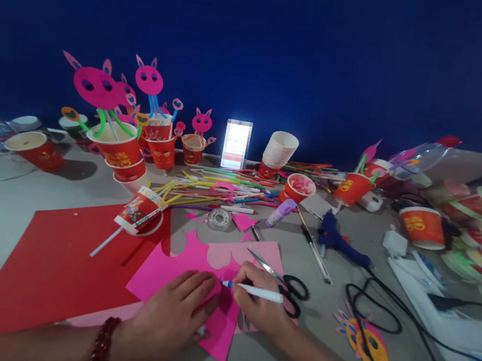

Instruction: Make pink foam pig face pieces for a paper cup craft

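My right hand (258,297) pinches a white marker with a blue tip (267,294), its point on a bright pink sheet of paper (160,275). My left hand (180,309), a dark red bead bracelet at its wrist, lies over the sheet with fingers extended beside the marker tip. A small pale thing (201,331) peeks out by its thumb; I cannot tell what it is. Rounded bites are cut from the sheet's far edge. Black-handled scissors (294,291) lie just beyond my right hand, partly over a light pink sheet (272,256).
A red sheet (56,260) covers the left side. Behind stand red paper cups (119,151) with pink animal faces, coloured sticks (225,187), a tape roll (219,219) and a glue stick (281,213). At right are a blue glue gun (341,243), its cord and a white power strip (443,325).
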`<state>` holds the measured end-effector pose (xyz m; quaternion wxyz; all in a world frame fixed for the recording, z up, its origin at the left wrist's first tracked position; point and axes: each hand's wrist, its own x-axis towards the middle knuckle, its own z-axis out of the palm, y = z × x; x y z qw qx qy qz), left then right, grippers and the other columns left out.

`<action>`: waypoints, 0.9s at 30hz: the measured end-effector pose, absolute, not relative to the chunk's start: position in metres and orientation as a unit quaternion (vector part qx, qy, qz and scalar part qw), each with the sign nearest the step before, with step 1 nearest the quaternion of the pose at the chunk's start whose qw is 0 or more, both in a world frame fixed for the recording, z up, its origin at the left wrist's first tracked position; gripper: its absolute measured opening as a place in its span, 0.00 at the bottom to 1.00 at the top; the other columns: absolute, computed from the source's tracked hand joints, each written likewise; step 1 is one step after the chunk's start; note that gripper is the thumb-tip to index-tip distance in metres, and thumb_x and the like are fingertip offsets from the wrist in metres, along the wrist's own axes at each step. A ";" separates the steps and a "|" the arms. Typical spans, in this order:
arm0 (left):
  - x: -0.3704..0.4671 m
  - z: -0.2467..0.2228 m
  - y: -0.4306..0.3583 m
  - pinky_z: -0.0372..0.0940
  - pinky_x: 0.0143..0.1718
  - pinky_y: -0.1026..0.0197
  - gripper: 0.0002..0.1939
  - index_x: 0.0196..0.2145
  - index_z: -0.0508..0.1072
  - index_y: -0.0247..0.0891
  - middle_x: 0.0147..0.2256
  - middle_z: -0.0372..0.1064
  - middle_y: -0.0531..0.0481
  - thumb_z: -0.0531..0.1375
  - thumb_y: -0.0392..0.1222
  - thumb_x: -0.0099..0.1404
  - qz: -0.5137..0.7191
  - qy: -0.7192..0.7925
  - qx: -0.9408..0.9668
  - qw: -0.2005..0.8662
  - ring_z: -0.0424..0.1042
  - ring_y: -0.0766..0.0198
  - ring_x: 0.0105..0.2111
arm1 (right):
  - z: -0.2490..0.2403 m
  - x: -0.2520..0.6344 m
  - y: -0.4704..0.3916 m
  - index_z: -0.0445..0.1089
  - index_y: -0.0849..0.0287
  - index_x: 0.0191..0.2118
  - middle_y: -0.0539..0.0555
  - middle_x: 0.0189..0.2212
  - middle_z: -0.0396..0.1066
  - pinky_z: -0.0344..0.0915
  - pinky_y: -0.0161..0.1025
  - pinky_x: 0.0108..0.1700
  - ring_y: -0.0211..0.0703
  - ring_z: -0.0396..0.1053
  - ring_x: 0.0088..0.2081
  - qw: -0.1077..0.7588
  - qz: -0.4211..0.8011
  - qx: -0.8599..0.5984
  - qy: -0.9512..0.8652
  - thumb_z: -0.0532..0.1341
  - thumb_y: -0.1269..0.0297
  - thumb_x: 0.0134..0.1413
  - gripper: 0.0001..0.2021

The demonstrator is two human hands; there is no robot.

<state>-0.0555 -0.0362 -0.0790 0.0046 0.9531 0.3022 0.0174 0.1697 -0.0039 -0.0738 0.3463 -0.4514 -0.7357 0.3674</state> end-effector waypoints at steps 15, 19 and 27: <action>-0.057 -0.079 -0.036 0.52 0.64 0.49 0.30 0.64 0.61 0.36 0.64 0.61 0.40 0.55 0.54 0.71 0.017 0.305 0.952 0.021 0.58 0.50 0.63 | -0.074 0.170 -0.003 0.61 0.55 0.24 0.45 0.19 0.62 0.55 0.35 0.27 0.37 0.60 0.22 0.360 0.339 -0.469 -0.731 0.54 0.72 0.51 0.08; -0.056 -0.079 -0.036 0.52 0.65 0.49 0.31 0.64 0.61 0.36 0.64 0.60 0.40 0.56 0.55 0.70 0.013 0.307 0.951 0.028 0.58 0.50 0.64 | -0.075 0.170 -0.003 0.62 0.55 0.24 0.45 0.20 0.62 0.55 0.35 0.27 0.38 0.60 0.23 0.364 0.338 -0.474 -0.727 0.54 0.72 0.51 0.07; -0.056 -0.079 -0.036 0.51 0.65 0.49 0.30 0.63 0.62 0.36 0.64 0.60 0.39 0.57 0.55 0.70 0.010 0.307 0.951 0.026 0.57 0.50 0.64 | -0.076 0.170 -0.003 0.62 0.55 0.25 0.45 0.20 0.61 0.55 0.35 0.28 0.38 0.60 0.23 0.367 0.340 -0.478 -0.722 0.55 0.71 0.53 0.08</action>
